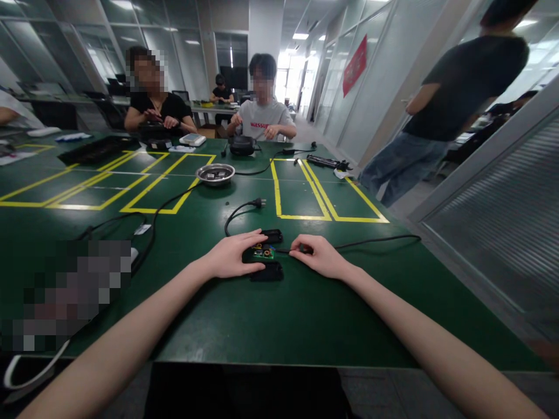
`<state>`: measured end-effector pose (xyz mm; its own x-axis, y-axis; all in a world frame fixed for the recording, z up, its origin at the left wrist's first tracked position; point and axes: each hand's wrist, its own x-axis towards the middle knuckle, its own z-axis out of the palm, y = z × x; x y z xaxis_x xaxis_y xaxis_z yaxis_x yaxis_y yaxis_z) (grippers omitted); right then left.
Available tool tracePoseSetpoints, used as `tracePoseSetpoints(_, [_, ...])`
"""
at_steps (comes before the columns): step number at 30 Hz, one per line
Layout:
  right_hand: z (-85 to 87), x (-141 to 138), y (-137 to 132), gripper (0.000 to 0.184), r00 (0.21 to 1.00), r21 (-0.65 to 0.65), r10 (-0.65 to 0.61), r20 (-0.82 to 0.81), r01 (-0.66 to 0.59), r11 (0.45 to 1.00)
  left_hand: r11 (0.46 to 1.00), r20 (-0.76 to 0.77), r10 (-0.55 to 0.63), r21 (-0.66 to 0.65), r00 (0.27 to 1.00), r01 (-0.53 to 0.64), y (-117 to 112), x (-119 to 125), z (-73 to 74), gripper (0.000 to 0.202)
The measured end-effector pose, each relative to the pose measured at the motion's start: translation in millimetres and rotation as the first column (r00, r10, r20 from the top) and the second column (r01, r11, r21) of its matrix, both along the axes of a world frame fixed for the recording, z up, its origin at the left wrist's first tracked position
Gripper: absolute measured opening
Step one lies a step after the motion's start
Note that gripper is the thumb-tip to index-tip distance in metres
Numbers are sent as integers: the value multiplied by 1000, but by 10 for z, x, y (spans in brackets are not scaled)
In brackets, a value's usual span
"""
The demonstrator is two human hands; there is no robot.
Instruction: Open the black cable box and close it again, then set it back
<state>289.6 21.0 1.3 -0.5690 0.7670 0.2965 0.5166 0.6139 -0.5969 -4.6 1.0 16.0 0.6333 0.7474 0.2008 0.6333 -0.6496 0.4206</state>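
A small green circuit board with coils and other parts lies on the green table. Two black plastic casing halves flank it: one casing half on the far side, another casing half on the near side. My left hand is spread around the board's left end, its fingers over the far half and its thumb at the near half; part of the board is hidden beneath it. To the right of the board, my right hand is closed in a pinch on a black cable that runs from the board.
Beyond my left hand lies a power plug on its cord. A metal bowl holds small metal parts. Yellow tape marks rectangles on the table. Two people sit opposite, behind a black device; another person stands at right.
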Motion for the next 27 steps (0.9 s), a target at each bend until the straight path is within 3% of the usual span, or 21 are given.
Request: tracePoseSetpoints(27, [-15,-5,2,13,999,63,-45,-22,46,997,999,18,36,16,999,-36,84,-19,-82,50])
